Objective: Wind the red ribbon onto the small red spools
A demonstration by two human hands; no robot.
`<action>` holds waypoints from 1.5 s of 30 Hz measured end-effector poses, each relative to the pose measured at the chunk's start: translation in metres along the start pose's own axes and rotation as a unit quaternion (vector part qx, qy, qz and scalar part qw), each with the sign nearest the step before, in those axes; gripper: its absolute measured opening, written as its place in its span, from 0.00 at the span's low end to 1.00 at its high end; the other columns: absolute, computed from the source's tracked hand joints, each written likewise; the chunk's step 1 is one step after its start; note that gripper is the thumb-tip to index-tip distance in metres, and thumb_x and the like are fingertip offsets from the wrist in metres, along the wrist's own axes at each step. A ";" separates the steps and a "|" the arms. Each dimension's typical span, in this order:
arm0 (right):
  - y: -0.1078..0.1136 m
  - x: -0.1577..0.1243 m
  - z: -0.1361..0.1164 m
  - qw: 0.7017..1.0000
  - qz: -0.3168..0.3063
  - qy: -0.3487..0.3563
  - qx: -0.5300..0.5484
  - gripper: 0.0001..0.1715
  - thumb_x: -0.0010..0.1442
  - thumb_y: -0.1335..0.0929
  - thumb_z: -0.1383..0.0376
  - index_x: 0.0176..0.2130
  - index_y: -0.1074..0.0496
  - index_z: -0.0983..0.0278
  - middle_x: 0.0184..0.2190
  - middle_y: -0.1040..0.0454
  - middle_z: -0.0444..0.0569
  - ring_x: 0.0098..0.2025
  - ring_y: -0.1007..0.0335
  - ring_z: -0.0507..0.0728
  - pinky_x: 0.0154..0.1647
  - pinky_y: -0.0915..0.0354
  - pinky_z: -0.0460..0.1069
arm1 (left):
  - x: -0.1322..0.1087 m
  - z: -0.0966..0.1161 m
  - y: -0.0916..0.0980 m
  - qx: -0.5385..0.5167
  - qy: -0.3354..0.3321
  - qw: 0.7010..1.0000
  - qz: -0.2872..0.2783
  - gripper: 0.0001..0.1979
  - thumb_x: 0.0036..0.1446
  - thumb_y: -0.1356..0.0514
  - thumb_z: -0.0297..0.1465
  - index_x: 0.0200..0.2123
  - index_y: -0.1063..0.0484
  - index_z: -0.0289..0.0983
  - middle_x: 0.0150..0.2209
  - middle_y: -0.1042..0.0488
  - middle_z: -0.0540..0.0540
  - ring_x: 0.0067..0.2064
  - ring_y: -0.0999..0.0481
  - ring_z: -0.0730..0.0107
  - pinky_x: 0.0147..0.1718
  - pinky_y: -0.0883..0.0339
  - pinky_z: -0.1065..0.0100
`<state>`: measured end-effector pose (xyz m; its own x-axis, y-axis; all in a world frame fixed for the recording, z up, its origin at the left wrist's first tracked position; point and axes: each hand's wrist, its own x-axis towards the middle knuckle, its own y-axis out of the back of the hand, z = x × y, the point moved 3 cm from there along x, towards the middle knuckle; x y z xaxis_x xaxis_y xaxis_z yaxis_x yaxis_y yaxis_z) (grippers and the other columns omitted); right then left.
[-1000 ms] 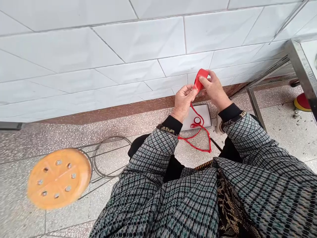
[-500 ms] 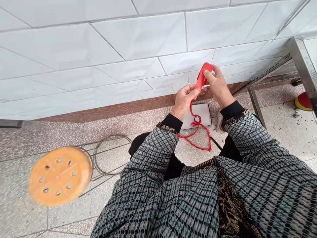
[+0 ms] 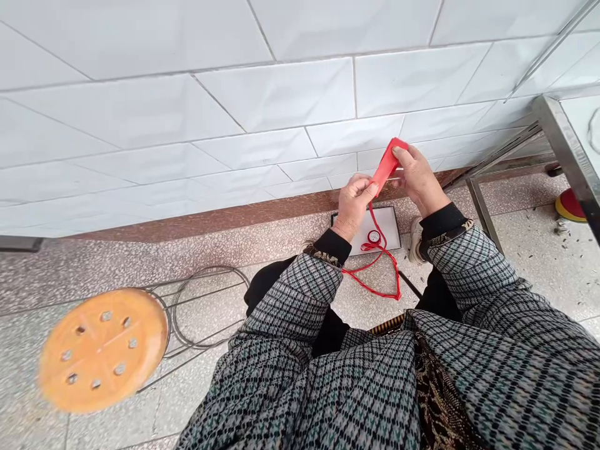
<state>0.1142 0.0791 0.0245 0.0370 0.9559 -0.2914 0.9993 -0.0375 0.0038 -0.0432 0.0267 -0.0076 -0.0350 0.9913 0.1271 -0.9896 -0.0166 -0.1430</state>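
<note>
Both hands hold a flat red ribbon [image 3: 386, 167], stretched at a slant in front of the white tiled wall. My left hand [image 3: 355, 201] pinches its lower end between thumb and fingers. At the upper end, my right hand [image 3: 418, 177] grips the ribbon with the thumb on top; some of its fingers are hidden behind. A thin red cord [image 3: 377, 292] hangs below my left hand in a loop, with a bow-like twist. A small round red-rimmed piece [image 3: 374, 237] with a pale centre shows beside the cord; whether they are joined I cannot tell.
A white rectangular panel with a dark edge [image 3: 389, 225] lies low behind the cord. An orange stool with a holed seat [image 3: 105, 350] and metal legs lies on its side at left. A metal-framed table [image 3: 557, 134] stands right, near a red and yellow object [image 3: 572, 205].
The view has tilted up slightly, so everything sits lower. The ribbon's upper end looks flatter and straighter between the hands. Both hands keep their hold.
</note>
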 end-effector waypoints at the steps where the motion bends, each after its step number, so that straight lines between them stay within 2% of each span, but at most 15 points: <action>1: 0.000 -0.001 -0.001 1.000 -0.003 -0.010 0.004 0.27 0.67 0.28 0.43 0.53 0.31 0.59 0.38 0.23 0.47 0.32 0.23 0.53 0.21 0.38 0.44 | 0.000 0.002 0.001 -0.007 -0.006 1.000 0.003 0.27 0.59 0.29 0.50 0.20 0.31 0.38 0.30 0.31 0.48 0.34 0.33 0.69 0.38 0.38 0.64; 4: -0.001 -0.004 -0.003 0.999 -0.018 -0.037 0.018 0.24 0.67 0.29 0.44 0.48 0.29 0.60 0.35 0.24 0.46 0.29 0.24 0.52 0.20 0.39 0.43 | -0.001 0.002 -0.002 -0.061 0.042 0.997 -0.040 0.35 0.56 0.30 0.58 0.18 0.38 0.38 0.23 0.41 0.52 0.28 0.43 0.72 0.31 0.48 0.64; 6: -0.001 -0.004 -0.003 0.998 -0.026 -0.050 0.031 0.23 0.67 0.29 0.44 0.46 0.29 0.60 0.33 0.23 0.46 0.28 0.25 0.52 0.19 0.39 0.43 | -0.004 0.000 -0.008 -0.077 0.079 0.991 -0.079 0.37 0.54 0.30 0.61 0.17 0.39 0.38 0.21 0.43 0.52 0.26 0.46 0.74 0.30 0.52 0.64; 9: -0.001 -0.004 0.000 0.995 -0.036 -0.078 0.053 0.23 0.68 0.30 0.43 0.42 0.29 0.59 0.29 0.23 0.46 0.24 0.28 0.51 0.18 0.38 0.43 | -0.008 -0.001 -0.012 -0.051 0.088 0.991 -0.085 0.37 0.56 0.31 0.61 0.17 0.40 0.38 0.20 0.43 0.52 0.26 0.46 0.75 0.30 0.53 0.64; 12: -0.002 -0.005 0.001 0.990 -0.048 -0.114 0.072 0.24 0.69 0.32 0.42 0.38 0.31 0.59 0.25 0.24 0.45 0.21 0.31 0.51 0.18 0.37 0.43 | -0.008 -0.002 -0.012 0.002 0.084 0.992 -0.095 0.34 0.58 0.32 0.60 0.19 0.34 0.38 0.21 0.38 0.52 0.27 0.42 0.74 0.31 0.48 0.65; 15: -0.004 -0.006 0.000 0.985 -0.059 -0.148 0.072 0.28 0.70 0.34 0.40 0.37 0.32 0.60 0.23 0.23 0.47 0.18 0.33 0.50 0.16 0.38 0.44 | -0.006 -0.002 -0.010 0.058 0.063 0.991 -0.104 0.30 0.61 0.35 0.57 0.21 0.30 0.38 0.22 0.33 0.51 0.27 0.39 0.72 0.32 0.45 0.65; 19: -0.005 -0.008 -0.001 0.979 -0.075 -0.174 0.071 0.31 0.70 0.36 0.37 0.35 0.32 0.60 0.21 0.24 0.47 0.16 0.35 0.50 0.15 0.40 0.43 | -0.002 0.002 -0.006 0.147 -0.016 0.985 -0.084 0.25 0.64 0.37 0.46 0.20 0.34 0.39 0.22 0.34 0.51 0.28 0.38 0.71 0.32 0.44 0.65; 24: -0.007 -0.012 -0.002 0.969 -0.119 -0.201 0.076 0.30 0.73 0.40 0.40 0.33 0.33 0.61 0.18 0.28 0.46 0.14 0.39 0.49 0.12 0.44 0.42 | 0.002 0.005 -0.002 0.209 -0.069 0.975 -0.040 0.22 0.60 0.32 0.34 0.19 0.39 0.39 0.24 0.37 0.52 0.29 0.38 0.70 0.33 0.43 0.65; 29: -0.009 -0.016 -0.005 0.958 -0.173 -0.210 0.085 0.31 0.71 0.38 0.39 0.33 0.32 0.61 0.17 0.30 0.46 0.14 0.42 0.50 0.11 0.46 0.43 | 0.003 -0.001 0.001 0.174 -0.053 0.983 -0.020 0.19 0.53 0.27 0.28 0.22 0.35 0.39 0.35 0.25 0.47 0.38 0.26 0.67 0.40 0.32 0.65; 31: -0.009 -0.017 -0.006 0.958 -0.180 -0.207 0.084 0.32 0.71 0.38 0.38 0.33 0.32 0.61 0.17 0.30 0.46 0.14 0.43 0.50 0.10 0.47 0.43 | 0.003 -0.003 0.003 0.169 -0.056 0.984 -0.004 0.18 0.52 0.25 0.26 0.24 0.33 0.39 0.44 0.21 0.43 0.43 0.23 0.64 0.44 0.27 0.62; 33: -0.009 -0.018 -0.006 0.958 -0.187 -0.201 0.078 0.33 0.70 0.38 0.37 0.33 0.32 0.61 0.16 0.30 0.46 0.13 0.43 0.50 0.10 0.47 0.43 | 0.004 -0.002 0.005 0.167 -0.076 0.983 -0.005 0.18 0.51 0.25 0.26 0.24 0.33 0.39 0.58 0.22 0.38 0.53 0.20 0.59 0.52 0.24 0.57; 35: -0.008 -0.020 -0.007 0.958 -0.199 -0.194 0.069 0.34 0.70 0.38 0.36 0.32 0.31 0.61 0.15 0.32 0.45 0.13 0.44 0.50 0.10 0.48 0.43 | 0.006 0.003 0.006 0.168 -0.106 0.979 -0.038 0.20 0.52 0.24 0.28 0.24 0.35 0.39 0.69 0.28 0.37 0.66 0.25 0.51 0.61 0.26 0.50; 37: -0.008 -0.024 -0.007 0.957 -0.214 -0.187 0.056 0.35 0.70 0.37 0.35 0.32 0.31 0.61 0.14 0.33 0.44 0.13 0.46 0.50 0.10 0.50 0.43 | 0.007 0.012 0.006 0.175 -0.127 0.972 -0.091 0.23 0.52 0.24 0.31 0.22 0.38 0.40 0.73 0.31 0.38 0.75 0.33 0.45 0.64 0.28 0.46; 41: -0.008 -0.031 -0.007 0.956 -0.234 -0.175 0.033 0.35 0.70 0.37 0.35 0.32 0.31 0.60 0.13 0.36 0.42 0.12 0.48 0.49 0.10 0.51 0.43 | 0.004 0.026 0.006 0.178 -0.134 0.962 -0.155 0.27 0.53 0.24 0.36 0.21 0.41 0.41 0.71 0.28 0.36 0.72 0.28 0.44 0.61 0.26 0.45; 45: -0.007 -0.034 -0.006 0.955 -0.240 -0.173 0.024 0.38 0.68 0.36 0.31 0.34 0.28 0.61 0.14 0.33 0.45 0.13 0.41 0.51 0.10 0.47 0.44 | -0.002 0.025 0.004 0.151 -0.134 0.969 -0.143 0.26 0.53 0.24 0.34 0.20 0.40 0.40 0.71 0.28 0.36 0.68 0.25 0.48 0.60 0.26 0.50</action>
<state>0.1059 0.0487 0.0403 -0.4388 0.7128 -0.5472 0.8984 0.3596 -0.2520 -0.0506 0.0217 0.0164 0.2523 0.8923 0.3743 -0.9582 0.1764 0.2252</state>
